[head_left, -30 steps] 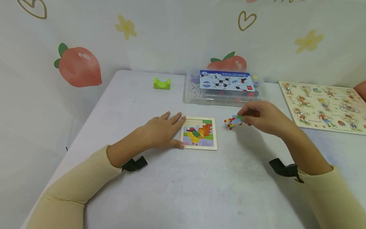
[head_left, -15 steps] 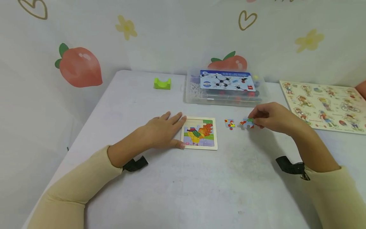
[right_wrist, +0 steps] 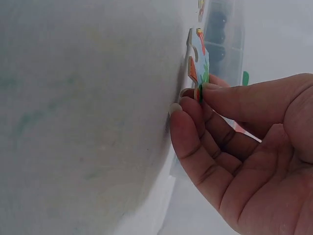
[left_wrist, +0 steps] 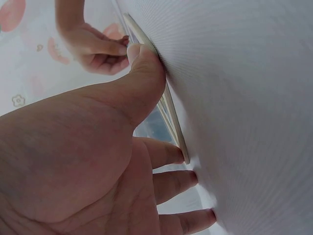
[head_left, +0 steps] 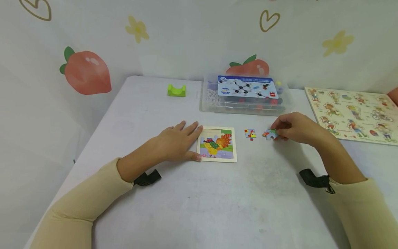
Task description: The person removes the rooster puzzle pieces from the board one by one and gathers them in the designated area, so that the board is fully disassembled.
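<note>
Beige sleeves (head_left: 68, 207) are seen on the near side of a small wooden puzzle frame (head_left: 234, 148), which is set flat on a pale table (head_left: 192, 204). The frame's left edge is steadied by the left hand (head_left: 175, 143), its fingers straight and spread and nothing gripped; the thumb is laid at the near corner, a fingertip at the far one. Inside the frame, the body and tail of a colourful hen (head_left: 214, 146) are already pieced together, while a stretch of bare wood is exposed at the far left. Just to the right of the frame, a loose piece (head_left: 250, 134) marked in red and yellow is left untouched. Farther right of it, a second piece (head_left: 270, 134), partly blue and green, is pinched between the thumb and curled fingers of the right hand (head_left: 295, 128); whether it is fully raised cannot be told. Judged from the gap, the picture is mostly assembled, with these two pieces apparently left to be fitted. Beyond the frame, a clear plastic box (head_left: 239, 110) is topped by a molecule-printed card (head_left: 247, 87); a lime-green block (head_left: 176, 93) is placed beyond and to the left, a figure-covered board (head_left: 342, 103) well to the right. Farthest back, a peach-printed backdrop (head_left: 186, 41) is hung.
</note>
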A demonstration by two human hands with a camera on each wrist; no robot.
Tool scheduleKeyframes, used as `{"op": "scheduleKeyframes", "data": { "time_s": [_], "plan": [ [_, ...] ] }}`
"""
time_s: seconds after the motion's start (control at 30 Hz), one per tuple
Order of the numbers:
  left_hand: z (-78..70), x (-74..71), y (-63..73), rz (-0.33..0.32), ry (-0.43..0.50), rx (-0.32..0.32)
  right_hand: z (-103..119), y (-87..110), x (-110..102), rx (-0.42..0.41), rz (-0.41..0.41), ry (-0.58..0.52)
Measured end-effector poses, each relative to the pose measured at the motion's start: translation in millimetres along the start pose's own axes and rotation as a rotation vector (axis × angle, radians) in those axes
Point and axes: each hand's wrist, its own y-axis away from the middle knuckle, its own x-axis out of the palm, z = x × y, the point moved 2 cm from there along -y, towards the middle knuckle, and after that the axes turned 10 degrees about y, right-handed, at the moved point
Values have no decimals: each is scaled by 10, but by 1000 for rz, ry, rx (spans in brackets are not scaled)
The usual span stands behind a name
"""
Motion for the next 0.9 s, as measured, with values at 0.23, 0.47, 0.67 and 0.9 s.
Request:
{"op": "scheduleKeyframes", "data": {
  "time_s": [0.23, 0.47, 0.67, 0.9],
  "plan": [
    [-5, -6, -7, 6, -10, -2, -14, 9, -1, 4, -8, 13],
    [-6, -5, -5, 2, -15, -2, -27, 4, 4, -6, -3, 38],
    [-3, -4, -1, 4, -11, -3, -14, -10, 27, 7, 12, 60],
    [-4, -4, 9, 1, -14, -1, -9, -1, 26, 14, 21, 82]
  ]
}}
